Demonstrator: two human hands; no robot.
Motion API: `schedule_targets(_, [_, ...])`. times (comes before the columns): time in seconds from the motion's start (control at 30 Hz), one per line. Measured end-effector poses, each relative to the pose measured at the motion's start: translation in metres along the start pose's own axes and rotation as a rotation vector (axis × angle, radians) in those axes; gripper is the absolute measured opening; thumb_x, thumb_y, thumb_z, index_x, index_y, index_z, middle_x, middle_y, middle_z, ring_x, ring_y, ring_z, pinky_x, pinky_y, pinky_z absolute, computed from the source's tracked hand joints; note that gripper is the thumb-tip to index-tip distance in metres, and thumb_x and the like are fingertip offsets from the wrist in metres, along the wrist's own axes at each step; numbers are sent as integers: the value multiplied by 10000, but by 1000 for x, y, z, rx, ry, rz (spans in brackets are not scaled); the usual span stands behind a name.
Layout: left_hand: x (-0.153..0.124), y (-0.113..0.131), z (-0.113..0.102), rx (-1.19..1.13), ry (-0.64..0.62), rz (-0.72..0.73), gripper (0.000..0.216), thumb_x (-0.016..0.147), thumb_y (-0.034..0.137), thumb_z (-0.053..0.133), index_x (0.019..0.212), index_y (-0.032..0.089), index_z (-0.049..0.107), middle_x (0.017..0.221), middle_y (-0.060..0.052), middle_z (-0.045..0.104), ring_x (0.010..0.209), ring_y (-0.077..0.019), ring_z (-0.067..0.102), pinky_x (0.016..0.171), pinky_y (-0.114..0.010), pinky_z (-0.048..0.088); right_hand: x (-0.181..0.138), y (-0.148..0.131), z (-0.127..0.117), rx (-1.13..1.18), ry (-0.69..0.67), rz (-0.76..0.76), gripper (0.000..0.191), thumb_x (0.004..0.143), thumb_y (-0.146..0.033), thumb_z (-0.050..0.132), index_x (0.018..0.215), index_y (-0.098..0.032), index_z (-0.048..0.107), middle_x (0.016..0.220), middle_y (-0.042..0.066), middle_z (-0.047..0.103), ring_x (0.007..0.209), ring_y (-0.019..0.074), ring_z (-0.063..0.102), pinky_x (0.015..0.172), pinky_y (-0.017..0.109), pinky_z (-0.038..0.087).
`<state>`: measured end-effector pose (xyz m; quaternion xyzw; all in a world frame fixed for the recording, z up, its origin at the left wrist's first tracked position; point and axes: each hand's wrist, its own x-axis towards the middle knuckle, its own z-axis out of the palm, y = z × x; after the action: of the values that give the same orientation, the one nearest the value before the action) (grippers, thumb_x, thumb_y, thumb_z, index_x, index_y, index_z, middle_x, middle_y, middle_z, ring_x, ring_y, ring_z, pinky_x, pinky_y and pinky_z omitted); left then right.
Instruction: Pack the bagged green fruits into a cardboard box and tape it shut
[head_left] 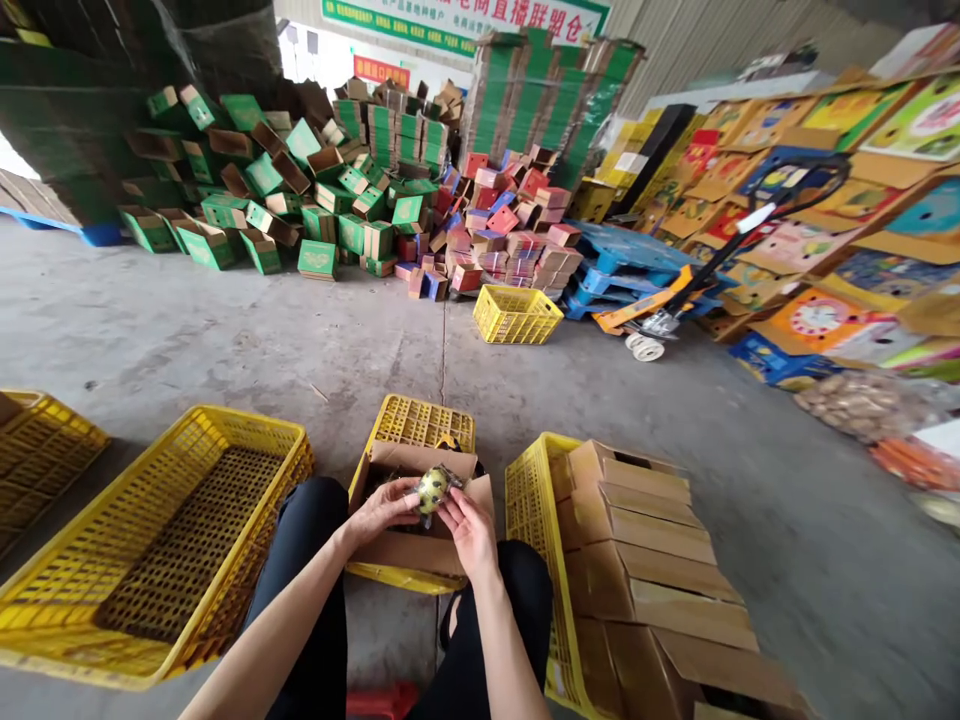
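Observation:
Between my two hands is a round yellow-green fruit (433, 490) in a clear plastic wrap with dark spots. My left hand (388, 508) pinches its left side, and my right hand (466, 520) holds the wrap at its right. Both hands are above an open cardboard box (420, 552), whose flaps are spread and whose contents are mostly hidden by my hands. The box rests on a yellow plastic crate (424, 422) between my knees. Something dark and orange lies at the box's far right edge, too small to name.
A yellow crate (180, 530) stands left, another crate (45, 440) beyond it. At right, a yellow crate (529, 500) holds several cardboard boxes (660, 560). Farther off are a small yellow crate (517, 315), a pallet jack (660, 310), blue pallets (615, 255) and piled green cartons (319, 258).

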<state>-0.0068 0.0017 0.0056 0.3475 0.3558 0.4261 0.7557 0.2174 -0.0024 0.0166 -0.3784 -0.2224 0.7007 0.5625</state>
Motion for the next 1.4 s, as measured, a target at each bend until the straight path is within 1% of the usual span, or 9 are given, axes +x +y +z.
schedule_targets(0.17, [-2, -1, -3, -67, 33, 15, 602, 734, 428, 951, 1252, 216, 731, 1217, -120, 729, 1008, -257, 732, 882, -392, 586, 4, 6, 10, -83, 29, 56, 422, 732, -575, 909, 958, -250, 761, 966, 45, 810, 959, 262, 764, 881, 457, 624])
schedule_targets(0.27, [-5, -1, -6, -50, 29, -3, 624, 701, 378, 977, 1254, 223, 733, 1178, -100, 733, 968, -225, 727, 871, -361, 574, 5, 12, 13, -208, 56, 19, 440, 702, -560, 929, 935, -233, 751, 920, 34, 783, 879, 219, 730, 801, 367, 609])
schedule_targets(0.4, [-6, -2, -10, -26, 107, 7, 548, 656, 375, 999, 1130, 212, 777, 1104, -64, 756, 931, -189, 721, 851, -302, 548, 7, 19, 12, -215, 81, -27, 416, 601, -482, 988, 786, -223, 721, 842, 0, 738, 819, 178, 693, 806, 324, 583])
schedule_targets(0.53, [-4, -1, -12, -38, 165, 36, 454, 677, 430, 980, 1019, 186, 808, 1029, -65, 774, 884, -176, 712, 819, -279, 541, 8, 21, 10, -195, 87, -42, 403, 601, -466, 982, 781, -232, 707, 857, 6, 735, 820, 188, 695, 837, 358, 586])
schedule_targets(0.73, [-2, -1, -16, -20, 227, 28, 521, 677, 527, 958, 1035, 170, 835, 955, -73, 785, 771, -143, 681, 764, -252, 537, 0, 15, 13, -250, -20, 26, 541, 647, -440, 962, 1129, -269, 785, 1158, 54, 774, 975, 225, 732, 854, 355, 590])
schedule_targets(0.87, [-2, -4, -17, 1, 262, 15, 578, 671, 604, 935, 1033, 163, 834, 838, -52, 755, 656, -107, 618, 696, -239, 537, -2, 13, 12, -317, 39, 12, 511, 609, -496, 973, 1015, -225, 824, 1026, 67, 801, 870, 218, 732, 806, 352, 590])
schedule_targets(1.0, [-2, -3, -15, 8, 276, 6, 630, 656, 619, 936, 1084, 173, 812, 901, -56, 756, 665, -106, 628, 722, -263, 567, 1, 14, 10, -287, 113, -32, 471, 570, -507, 989, 899, -214, 824, 971, 60, 796, 874, 221, 725, 808, 352, 596])
schedule_targets(1.2, [-4, 3, -13, 16, 274, 17, 545, 606, 601, 964, 837, 157, 748, 711, -3, 666, 611, -111, 607, 748, -324, 595, 6, 14, 6, -250, 145, -33, 456, 581, -506, 990, 874, -211, 805, 929, 48, 784, 846, 214, 727, 777, 344, 601])
schedule_targets(1.4, [-4, 5, -13, 28, 277, 30, 528, 623, 598, 954, 784, 169, 692, 640, 23, 618, 595, -123, 606, 729, -326, 588, 10, 18, 3, -243, 142, -34, 452, 610, -509, 978, 887, -213, 776, 913, 46, 772, 827, 225, 729, 759, 362, 595])
